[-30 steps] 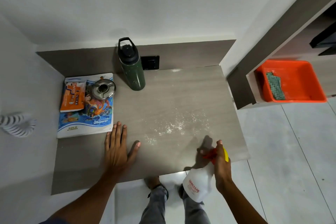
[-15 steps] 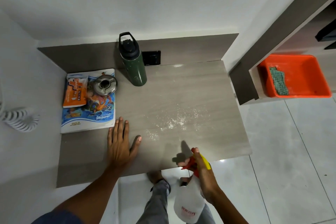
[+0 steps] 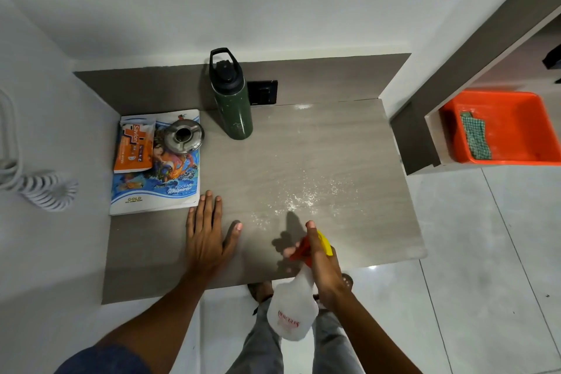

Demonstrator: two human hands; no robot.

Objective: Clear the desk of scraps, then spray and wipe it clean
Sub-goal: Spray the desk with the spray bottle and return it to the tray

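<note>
The grey desk (image 3: 334, 143) carries a patch of white spray droplets (image 3: 303, 199) near its front middle. My right hand (image 3: 323, 264) grips a white spray bottle (image 3: 293, 310) with a red and yellow trigger head, held over the desk's front edge with the nozzle aimed at the top. My left hand (image 3: 206, 237) lies flat on the desk, fingers spread, just below a notebook. A green checked cloth (image 3: 475, 138) lies in an orange tray (image 3: 522, 112) on a shelf at the right.
A dark green water bottle (image 3: 233, 103) stands at the back. On the left lies a blue notebook (image 3: 164, 188) with an orange wipes pack (image 3: 133, 146) and a steel lid (image 3: 183, 136) on it. A black socket (image 3: 264, 91) sits on the back panel. White tiled floor lies to the right.
My right hand has moved the spray bottle left along the front edge, then forward over the desk. My left hand stays flat in place.
</note>
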